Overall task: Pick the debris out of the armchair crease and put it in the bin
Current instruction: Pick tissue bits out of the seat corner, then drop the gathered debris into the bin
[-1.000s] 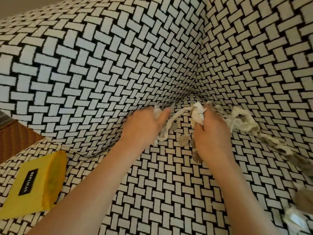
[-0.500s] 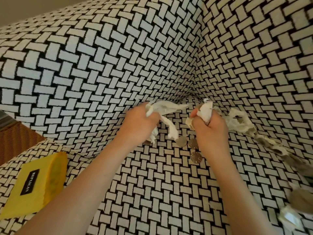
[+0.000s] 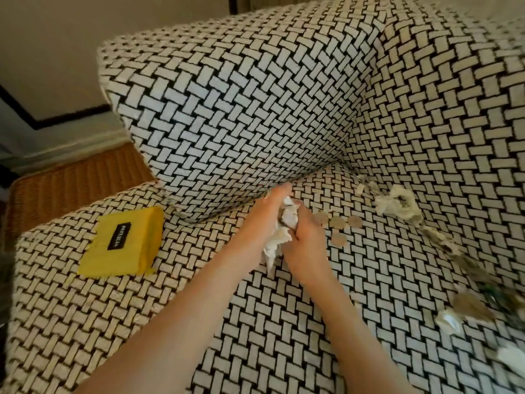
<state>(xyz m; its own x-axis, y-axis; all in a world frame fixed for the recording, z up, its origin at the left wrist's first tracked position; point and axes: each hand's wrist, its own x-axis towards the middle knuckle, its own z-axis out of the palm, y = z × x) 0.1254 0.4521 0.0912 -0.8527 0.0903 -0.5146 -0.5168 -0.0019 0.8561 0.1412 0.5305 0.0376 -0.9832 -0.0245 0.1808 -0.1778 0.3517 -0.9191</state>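
Our left hand point(image 3: 262, 220) and right hand point(image 3: 306, 247) both clench the crumpled tissue point(image 3: 288, 218), likely wadding it into one load. Coins point(image 3: 338, 223) and paper scraps point(image 3: 397, 206) lie by the armchair crease point(image 3: 350, 173).

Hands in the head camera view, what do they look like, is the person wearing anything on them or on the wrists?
The left hand and right hand are bare: no gloves, rings, watch or bracelets can be seen. No sleeve shows on either side, right down to the frame's lower edge.
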